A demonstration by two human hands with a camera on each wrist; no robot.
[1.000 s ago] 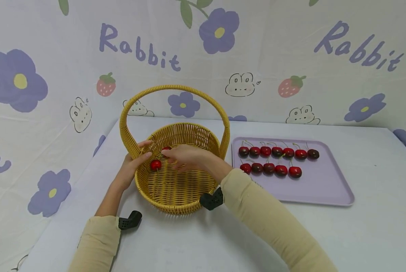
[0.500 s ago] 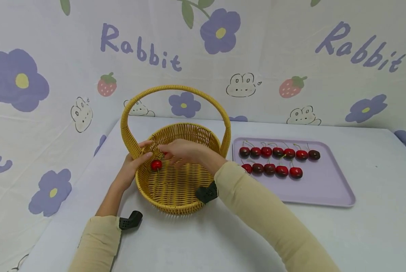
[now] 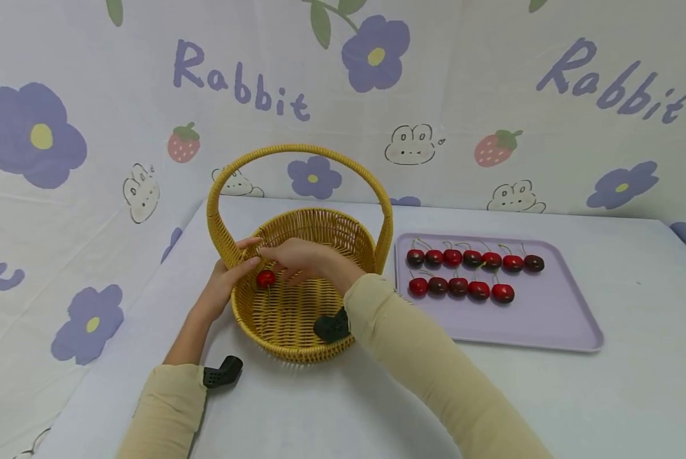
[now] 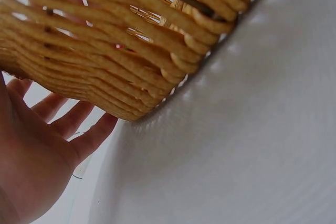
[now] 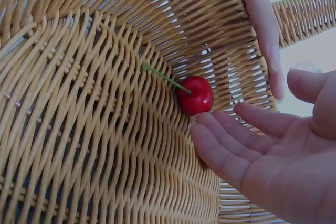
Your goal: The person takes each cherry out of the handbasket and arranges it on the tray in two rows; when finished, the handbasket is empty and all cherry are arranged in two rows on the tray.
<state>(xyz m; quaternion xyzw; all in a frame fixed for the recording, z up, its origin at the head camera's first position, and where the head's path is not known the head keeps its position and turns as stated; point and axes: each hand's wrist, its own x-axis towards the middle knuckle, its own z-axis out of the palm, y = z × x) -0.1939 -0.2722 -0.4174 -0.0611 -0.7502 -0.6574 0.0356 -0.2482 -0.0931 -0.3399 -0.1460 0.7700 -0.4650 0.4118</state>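
A yellow wicker basket (image 3: 294,349) with a tall arched handle stands on the white table. My left hand (image 3: 221,284) grips its left rim by the handle's base, thumb over the rim; the left wrist view has the fingers (image 4: 97,132) against the outer wall. My right hand (image 3: 305,258) reaches inside towards that same side. A red cherry (image 3: 265,279) with a green stem lies in the basket. In the right wrist view my right fingertips (image 5: 203,120) are right at this cherry (image 5: 196,96), thumb apart, nothing between thumb and fingers.
To the basket's right, a lilac tray (image 3: 555,319) carries two rows of dark and bright red cherries (image 3: 458,287). A white cloth (image 3: 446,83) printed with flowers and rabbits hangs behind the table. The basket handle (image 3: 297,148) arches above my right hand.
My right hand has moved left inside the basket, towards the left rim. A second cherry at its fingertips in the earlier frames is now out of sight. My left hand keeps its grip.
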